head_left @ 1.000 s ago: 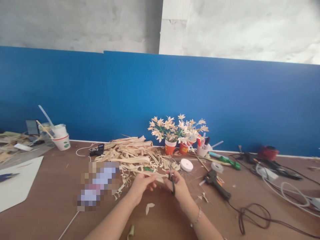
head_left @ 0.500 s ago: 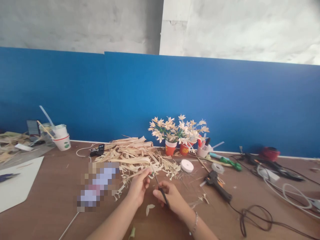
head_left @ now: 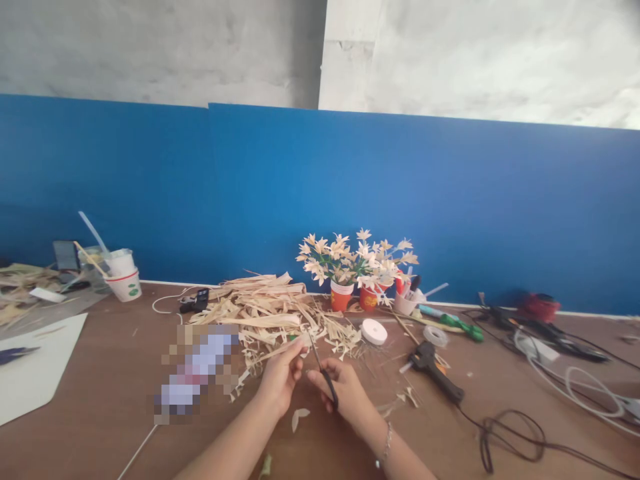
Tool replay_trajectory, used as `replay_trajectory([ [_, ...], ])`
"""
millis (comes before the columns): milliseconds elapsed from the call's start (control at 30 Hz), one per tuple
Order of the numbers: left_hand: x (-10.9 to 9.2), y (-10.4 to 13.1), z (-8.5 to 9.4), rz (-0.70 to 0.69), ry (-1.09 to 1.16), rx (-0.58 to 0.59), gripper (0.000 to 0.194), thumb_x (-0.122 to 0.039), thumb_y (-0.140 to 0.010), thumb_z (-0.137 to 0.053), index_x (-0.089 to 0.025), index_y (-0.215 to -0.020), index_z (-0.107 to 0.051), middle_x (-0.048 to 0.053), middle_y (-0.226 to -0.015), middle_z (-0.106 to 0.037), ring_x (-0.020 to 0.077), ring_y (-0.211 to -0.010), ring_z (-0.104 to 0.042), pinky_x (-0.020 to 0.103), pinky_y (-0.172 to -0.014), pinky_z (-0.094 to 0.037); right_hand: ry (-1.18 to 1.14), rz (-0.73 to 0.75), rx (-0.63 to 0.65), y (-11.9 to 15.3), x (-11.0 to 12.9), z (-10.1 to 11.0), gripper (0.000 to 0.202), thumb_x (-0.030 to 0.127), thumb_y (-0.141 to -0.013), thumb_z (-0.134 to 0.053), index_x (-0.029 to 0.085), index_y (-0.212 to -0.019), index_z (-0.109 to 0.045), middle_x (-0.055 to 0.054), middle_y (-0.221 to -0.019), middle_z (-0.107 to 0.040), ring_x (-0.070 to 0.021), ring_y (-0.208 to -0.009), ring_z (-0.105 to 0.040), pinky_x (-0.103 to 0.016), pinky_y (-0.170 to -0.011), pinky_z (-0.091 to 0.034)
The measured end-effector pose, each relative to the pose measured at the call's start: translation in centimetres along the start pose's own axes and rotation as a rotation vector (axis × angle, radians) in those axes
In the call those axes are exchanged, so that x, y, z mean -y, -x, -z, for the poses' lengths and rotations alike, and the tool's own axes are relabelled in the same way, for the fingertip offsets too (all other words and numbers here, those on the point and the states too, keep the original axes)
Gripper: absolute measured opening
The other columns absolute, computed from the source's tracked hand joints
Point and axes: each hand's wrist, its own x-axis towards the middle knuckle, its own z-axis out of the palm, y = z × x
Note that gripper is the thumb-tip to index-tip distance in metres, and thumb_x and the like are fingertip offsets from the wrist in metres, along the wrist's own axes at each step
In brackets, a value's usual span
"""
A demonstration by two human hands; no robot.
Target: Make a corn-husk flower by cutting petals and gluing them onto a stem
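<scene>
My right hand (head_left: 347, 393) is closed around the black handles of a pair of scissors (head_left: 329, 387), whose blades point up and away to the left. Beside it, my left hand (head_left: 283, 375) pinches a small pale piece of husk (head_left: 304, 338) between thumb and fingers, right at the blade tips. Whether the blades touch the piece is too small to tell. Behind both hands spreads a heap of dry pale husk strips (head_left: 260, 300). A small cut husk piece (head_left: 299, 419) lies on the brown table between my forearms.
Husk flowers (head_left: 340, 257) stand in red paper cups (head_left: 341, 298) against the blue partition (head_left: 400, 180). A white tape roll (head_left: 374, 331) and a black glue gun (head_left: 435, 373) with its cord lie to the right. At left are a white cup (head_left: 123, 285) and a white sheet (head_left: 40, 380).
Both hands have shifted very slightly. The scissors have turned a little, with their blade tips now closer to the piece in my left hand.
</scene>
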Motion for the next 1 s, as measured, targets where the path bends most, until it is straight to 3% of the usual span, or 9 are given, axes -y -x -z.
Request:
replay_trajectory([
  [167, -0.2, 0.0, 0.1, -0.019, -0.047, 0.029, 0.021, -0.023, -0.062, -0.074, -0.012, -0.079, -0.069, 0.001, -0.069, -0.063, 0.0022, -0.046, -0.045, 0.012, -0.038, -0.029, -0.001, -0.025, -0.079, -0.2, 0.3, 0.2, 0.043, 0.056, -0.061, -0.066, 0.018, -0.072, -0.047, 0.007, -0.04, -0.047, -0.0081, -0.032, -0.041, -0.018, -0.032, -0.025],
  [333, -0.4, 0.3, -0.1, -0.027, -0.359, 0.215, 0.018, -0.025, -0.063, -0.072, -0.009, -0.071, -0.068, 0.0, -0.055, -0.059, 0.0049, -0.043, -0.046, 0.014, -0.036, -0.029, -0.196, 0.205, -0.182, -0.2, 0.7, 0.6, 0.044, 0.046, -0.058, -0.073, 0.019, -0.082, -0.049, 0.003, -0.063, -0.053, -0.0102, -0.054, -0.047, -0.02, -0.047, -0.037],
  [467, -0.3, 0.6, -0.2, 0.006, -0.473, 0.307, 0.016, -0.024, -0.062, -0.072, -0.009, -0.068, -0.067, 0.0, -0.052, -0.059, 0.0061, -0.041, -0.049, 0.015, -0.036, -0.032, -0.244, 0.197, -0.154, -0.3, 0.5, 1.0, 0.041, 0.038, -0.055, -0.076, 0.018, -0.079, -0.049, 0.005, -0.061, -0.048, -0.0091, -0.054, -0.043, -0.02, -0.05, -0.035],
  [700, -0.5, 1.0, -0.6, 0.151, -0.23, 0.176, 0.008, -0.011, -0.062, -0.073, -0.01, -0.066, -0.065, 0.003, -0.062, -0.067, 0.0071, -0.057, -0.061, 0.011, -0.049, -0.045, -0.301, 0.179, -0.212, -0.2, 0.6, 1.5, 0.038, 0.035, -0.058, -0.074, 0.018, -0.081, -0.049, 0.006, -0.059, -0.046, -0.0075, -0.05, -0.037, -0.02, -0.047, -0.03],
  [800, -0.6, 1.1, -0.9, 0.166, -0.165, 0.186, 0.008, -0.008, -0.065, -0.071, -0.01, -0.071, -0.066, 0.006, -0.073, -0.07, 0.0093, -0.067, -0.065, 0.013, -0.061, -0.05, -0.344, 0.165, -0.2, -0.3, 0.6, 1.4, 0.038, 0.034, -0.057, -0.074, 0.019, -0.081, -0.048, 0.006, -0.059, -0.047, -0.0079, -0.051, -0.039, -0.02, -0.048, -0.031],
  [1000, -0.2, 1.2, -0.9, 0.038, -0.258, 0.144, 0.017, -0.026, -0.067, -0.073, -0.012, -0.07, -0.064, 0.005, -0.067, -0.069, 0.0103, -0.059, -0.064, 0.015, -0.054, -0.051, -0.303, 0.181, -0.209, -0.2, 1.0, 1.0, 0.036, 0.031, -0.057, -0.074, 0.018, -0.079, -0.049, 0.006, -0.058, -0.048, -0.0071, -0.051, -0.038, -0.019, -0.048, -0.031],
])
